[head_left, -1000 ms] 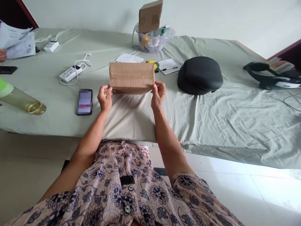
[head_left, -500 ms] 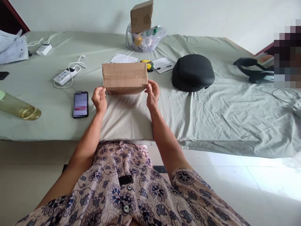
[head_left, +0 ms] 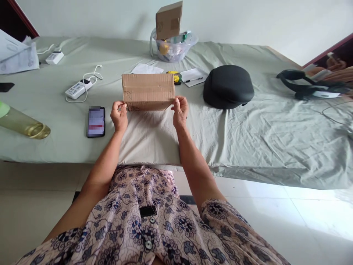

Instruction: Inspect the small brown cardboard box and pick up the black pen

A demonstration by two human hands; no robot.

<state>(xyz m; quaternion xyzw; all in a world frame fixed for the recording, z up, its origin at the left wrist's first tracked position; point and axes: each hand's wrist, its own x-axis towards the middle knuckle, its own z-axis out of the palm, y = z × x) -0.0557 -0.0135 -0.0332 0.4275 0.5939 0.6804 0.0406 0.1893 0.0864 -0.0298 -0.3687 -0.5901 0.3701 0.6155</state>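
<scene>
A brown cardboard box [head_left: 149,88] is on the cloth-covered table, in the middle of the head view, with a seam running along its upper face. My left hand [head_left: 119,115] pinches its near left corner between thumb and fingers. At the near right corner, my right hand [head_left: 180,111] grips the box the same way. The box hides part of a yellow-and-black tape measure [head_left: 174,77] and a white paper [head_left: 146,69] behind it. To the left of my left hand lies a phone [head_left: 96,122] with its screen lit.
A black case [head_left: 228,87] sits to the right. Behind stands a clear plastic basket [head_left: 176,51] with another carton [head_left: 168,22] on top. A power strip [head_left: 78,89], a bottle [head_left: 24,123] and a headset [head_left: 306,84] are at the sides; a person's hand [head_left: 335,62] shows far right.
The whole view has shifted slightly, so things appear a little farther right. Both hands keep their hold on the box, which has not visibly moved on the table.
</scene>
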